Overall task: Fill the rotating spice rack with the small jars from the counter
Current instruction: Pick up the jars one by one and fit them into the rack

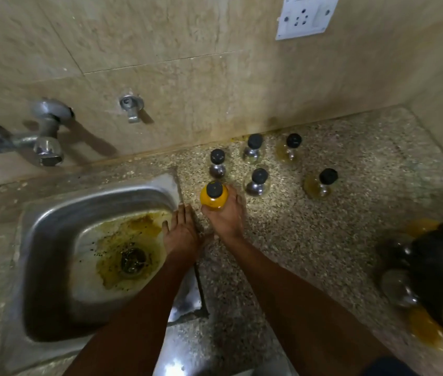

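My right hand grips a small jar of yellow spice with a black cap, standing on the speckled counter beside the sink. My left hand rests flat with straight fingers on the sink's right rim. Behind the held jar stand several more small black-capped jars: a dark one, two clear ones, and two yellowish ones. The rotating spice rack sits at the right edge, blurred, dark, with jars in it.
A steel sink with yellow stains fills the lower left. A tap and a small valve stick out of the tiled wall. A wall socket is at the upper right.
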